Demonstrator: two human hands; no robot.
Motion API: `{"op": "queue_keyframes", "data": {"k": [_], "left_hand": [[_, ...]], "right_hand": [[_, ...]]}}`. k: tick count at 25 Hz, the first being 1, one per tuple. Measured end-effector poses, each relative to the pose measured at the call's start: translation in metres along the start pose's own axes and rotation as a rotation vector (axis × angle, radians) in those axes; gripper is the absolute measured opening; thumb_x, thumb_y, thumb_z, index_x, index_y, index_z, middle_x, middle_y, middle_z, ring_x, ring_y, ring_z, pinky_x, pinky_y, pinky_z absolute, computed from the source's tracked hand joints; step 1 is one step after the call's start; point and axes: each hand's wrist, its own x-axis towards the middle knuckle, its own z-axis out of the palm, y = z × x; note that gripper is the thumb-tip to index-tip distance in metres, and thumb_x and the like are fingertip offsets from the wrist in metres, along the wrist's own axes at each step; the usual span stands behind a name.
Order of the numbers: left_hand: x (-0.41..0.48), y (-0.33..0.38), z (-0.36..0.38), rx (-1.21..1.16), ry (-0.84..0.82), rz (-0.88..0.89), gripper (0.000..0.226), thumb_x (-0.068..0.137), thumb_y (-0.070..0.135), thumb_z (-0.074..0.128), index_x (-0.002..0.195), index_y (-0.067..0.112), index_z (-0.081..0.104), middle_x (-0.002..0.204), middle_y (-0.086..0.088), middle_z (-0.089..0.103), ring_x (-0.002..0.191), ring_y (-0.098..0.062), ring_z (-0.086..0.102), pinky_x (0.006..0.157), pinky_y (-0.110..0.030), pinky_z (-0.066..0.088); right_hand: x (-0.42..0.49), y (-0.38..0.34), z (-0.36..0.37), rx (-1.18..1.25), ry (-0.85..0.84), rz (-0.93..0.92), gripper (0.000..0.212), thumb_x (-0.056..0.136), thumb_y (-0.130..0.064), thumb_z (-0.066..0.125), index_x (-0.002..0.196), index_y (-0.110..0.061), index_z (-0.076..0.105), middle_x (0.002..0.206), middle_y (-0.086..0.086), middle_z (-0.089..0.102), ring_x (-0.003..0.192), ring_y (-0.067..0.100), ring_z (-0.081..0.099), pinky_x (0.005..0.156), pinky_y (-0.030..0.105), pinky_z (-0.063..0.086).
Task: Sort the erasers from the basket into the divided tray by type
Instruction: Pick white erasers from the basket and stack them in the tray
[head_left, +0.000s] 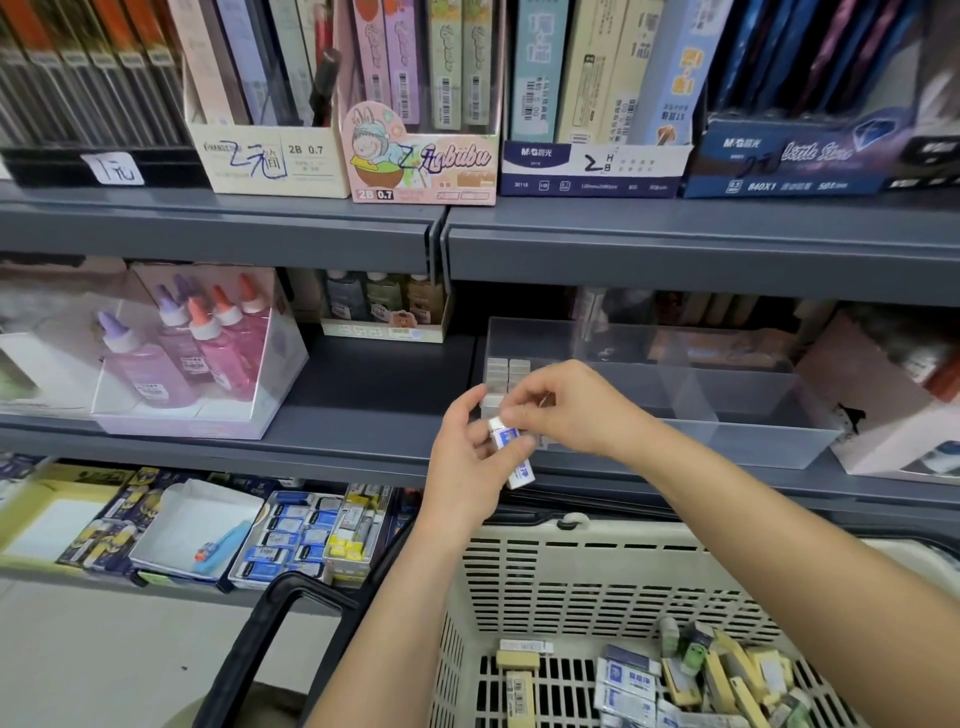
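**Eraser held in both hands, just before the tray**

You held one eraser (503, 435), white with a blue sleeve, in front of the tray (727, 447) and above the basket (571, 571). Your left hand (467, 462) gripped it. The thumb lay across its middle and the other fingers were curled behind it. Because the thumb covered the middle, I cannot tell if it was one long piece or two pieces end to end. Your right hand (576, 405) met it from the other side with bent fingers, and the fingertips (511, 415) pinched its upper end.

The long axis of the eraser was slanted. The upper end pointed up to your right fingertips and the tray. The lower end stuck out below your left thumb and pointed down to the basket. The printed face looked toward you.

I judge that the step in hand was the placing: the eraser was out of the basket but not yet in a compartment. Just behind your right fingers, the left compartment held a stack (506, 371) of pale erasers. The next move asks you to choose the compartment that fits this type, to let go with the left hand, and to turn the eraser in line with its neighbours. Many erasers (675, 675) of several kinds lay in the basket, well below your fingers, so most of the sorting was not yet done.
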Motion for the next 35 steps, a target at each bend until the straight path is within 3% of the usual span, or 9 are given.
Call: {"op": "queue_keyframes", "data": {"k": [5,11,13,15,18,21,25,31,35], "left_hand": [[0.001,0.0,0.0,0.004,0.02,-0.007,0.023,0.087,0.011,0.063,0.106,0.022,0.06,0.091,0.007,0.071,0.076,0.0,0.067,0.063,-0.012,0.05],[0.0,-0.002,0.002,0.054,0.142,0.042,0.022,0.087,0.009,0.062,0.092,0.031,0.064,0.092,0.008,0.069,0.079,0.005,0.063,0.068,-0.013,0.05],[0.003,-0.003,-0.002,0.155,0.269,0.068,0.022,0.088,0.013,0.061,0.103,0.029,0.06,0.103,0.008,0.063,0.079,0.014,0.057,0.069,-0.005,0.045],[0.006,-0.005,-0.003,0.237,0.274,0.041,0.034,0.09,0.015,0.06,0.122,0.024,0.053,0.114,0.009,0.056,0.083,0.017,0.054,0.068,0.003,0.04],[0.006,-0.008,0.001,0.287,0.189,0.014,0.041,0.091,0.015,0.057,0.131,0.018,0.049,0.11,0.019,0.055,0.095,0.013,0.051,0.069,0.005,0.037],[0.007,-0.009,0.001,0.298,0.179,0.044,0.039,0.092,0.013,0.056,0.13,0.017,0.05,0.104,0.025,0.053,0.095,0.015,0.051,0.069,0.006,0.036],[0.008,-0.011,0.0,0.319,0.178,0.036,0.04,0.092,0.014,0.054,0.132,0.018,0.049,0.113,0.017,0.055,0.098,0.011,0.052,0.072,0.007,0.036],[0.003,-0.009,0.002,0.31,0.201,0.048,0.037,0.093,0.016,0.053,0.129,0.02,0.049,0.122,0.011,0.053,0.101,0.009,0.052,0.072,0.005,0.037],[-0.025,0.001,0.018,0.25,0.292,0.162,0.02,0.092,0.014,0.054,0.107,0.025,0.057,0.106,0.006,0.056,0.082,0.012,0.054,0.07,-0.008,0.044]], "right_hand": [[0.0,0.007,-0.017,0.119,0.089,0.073,0.011,0.087,-0.025,0.062,0.076,-0.026,0.061,0.073,-0.001,0.066,0.069,0.013,0.059,0.073,0.03,0.049],[0.001,0.014,-0.03,0.189,0.091,0.08,0.003,0.085,-0.018,0.065,0.085,-0.016,0.067,0.069,-0.004,0.068,0.06,0.001,0.063,0.052,0.014,0.045],[0.01,0.014,-0.043,0.25,0.313,0.115,0.004,0.084,-0.007,0.063,0.086,-0.009,0.066,0.084,0.006,0.071,0.075,0.012,0.066,0.065,0.017,0.051],[0.02,0.018,-0.053,0.057,0.435,0.155,0.009,0.088,-0.015,0.06,0.093,-0.02,0.065,0.098,0.001,0.069,0.094,0.021,0.064,0.085,0.027,0.049],[0.027,0.025,-0.051,-0.298,0.333,0.184,0.013,0.09,-0.031,0.054,0.099,-0.033,0.063,0.103,-0.008,0.068,0.1,0.019,0.061,0.089,0.031,0.047],[0.033,0.028,-0.035,-0.272,0.23,0.186,0.013,0.088,-0.025,0.054,0.085,-0.034,0.063,0.092,-0.011,0.067,0.096,0.018,0.062,0.093,0.039,0.046],[0.038,0.038,-0.016,-0.34,0.112,0.216,0.023,0.091,-0.016,0.049,0.089,-0.031,0.066,0.105,-0.008,0.068,0.098,0.02,0.061,0.094,0.034,0.045],[0.031,0.045,-0.021,-0.23,0.13,0.162,0.022,0.094,-0.022,0.049,0.108,-0.027,0.065,0.117,-0.008,0.065,0.106,0.017,0.059,0.095,0.028,0.044],[-0.022,0.047,-0.029,-0.037,0.398,-0.008,0.02,0.092,-0.021,0.052,0.097,-0.03,0.069,0.096,-0.019,0.066,0.093,0.007,0.061,0.077,0.019,0.042]]}}
